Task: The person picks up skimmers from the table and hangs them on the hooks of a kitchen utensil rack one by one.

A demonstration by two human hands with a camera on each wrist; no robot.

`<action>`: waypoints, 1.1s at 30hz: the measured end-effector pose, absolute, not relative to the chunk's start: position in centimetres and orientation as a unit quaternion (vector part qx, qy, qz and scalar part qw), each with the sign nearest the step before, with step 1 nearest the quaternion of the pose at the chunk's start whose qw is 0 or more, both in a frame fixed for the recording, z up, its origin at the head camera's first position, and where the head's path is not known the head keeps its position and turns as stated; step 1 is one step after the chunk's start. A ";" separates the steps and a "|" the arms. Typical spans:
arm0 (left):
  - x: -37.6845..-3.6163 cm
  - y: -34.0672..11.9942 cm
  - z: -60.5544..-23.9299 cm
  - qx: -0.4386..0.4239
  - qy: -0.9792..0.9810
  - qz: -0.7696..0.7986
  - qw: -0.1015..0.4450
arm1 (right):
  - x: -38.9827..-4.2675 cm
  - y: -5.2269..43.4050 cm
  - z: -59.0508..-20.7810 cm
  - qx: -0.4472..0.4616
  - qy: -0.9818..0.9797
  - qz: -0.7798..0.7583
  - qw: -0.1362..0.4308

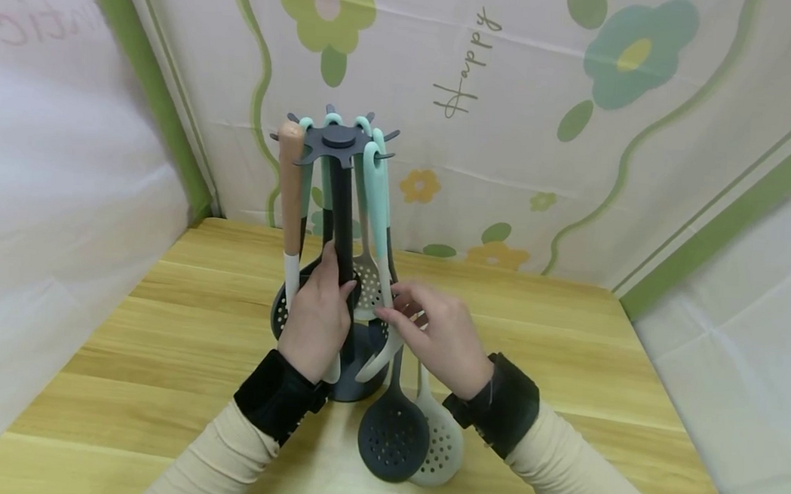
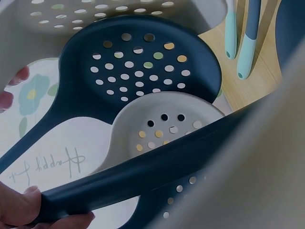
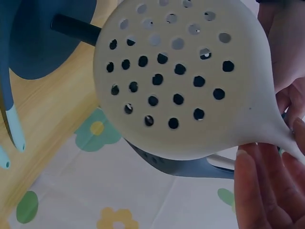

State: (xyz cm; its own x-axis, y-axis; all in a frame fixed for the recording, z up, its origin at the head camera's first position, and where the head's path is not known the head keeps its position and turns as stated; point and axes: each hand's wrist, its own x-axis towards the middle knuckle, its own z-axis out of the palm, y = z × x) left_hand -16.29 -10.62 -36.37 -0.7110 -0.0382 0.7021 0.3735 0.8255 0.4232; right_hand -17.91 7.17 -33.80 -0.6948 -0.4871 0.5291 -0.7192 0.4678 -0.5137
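A dark utensil stand (image 1: 338, 141) with hooks round its top stands upright on the table. My left hand (image 1: 318, 322) grips its dark pole (image 2: 119, 176). To the right, my right hand (image 1: 441, 329) pinches the pale shaft of a grey skimmer (image 3: 167, 71) with a mint handle (image 1: 374, 193). That handle's looped end hangs on a front hook. A wooden-handled utensil (image 1: 290, 188) hangs at the front left; its head is mostly hidden behind my left hand. Other mint-handled utensils hang behind, among them a dark skimmer (image 2: 138, 67) and a grey perforated one (image 1: 368, 283).
On the wooden table (image 1: 545, 362), a dark skimmer (image 1: 393, 439) lies in front of the stand's base, overlapping a grey skimmer (image 1: 439, 446). Their mint handles (image 2: 248, 57) point towards the back. A flower-printed cloth (image 1: 511, 133) hangs behind the table.
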 end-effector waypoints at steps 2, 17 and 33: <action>-16.3 -10.6 -36.4 -0.095 -0.882 -0.278 0.369 | -18.0 7.4 -34.0 0.356 -0.841 0.378 0.150; -16.4 -10.6 -36.4 -0.092 -0.882 -0.289 0.359 | -18.4 8.5 -35.8 0.346 -0.826 0.418 0.150; -16.3 -10.6 -36.3 -0.093 -0.882 -0.288 0.361 | -18.3 9.6 -37.6 0.323 -0.819 0.451 0.148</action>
State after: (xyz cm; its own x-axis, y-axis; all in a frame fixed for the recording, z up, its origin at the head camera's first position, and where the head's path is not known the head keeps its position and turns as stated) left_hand -16.27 -10.57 -36.30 -0.7225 -0.0447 0.6899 0.3716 0.8164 0.4421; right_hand -18.26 9.60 -37.58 -0.7470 -0.3964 0.5337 -0.6630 0.3843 -0.6425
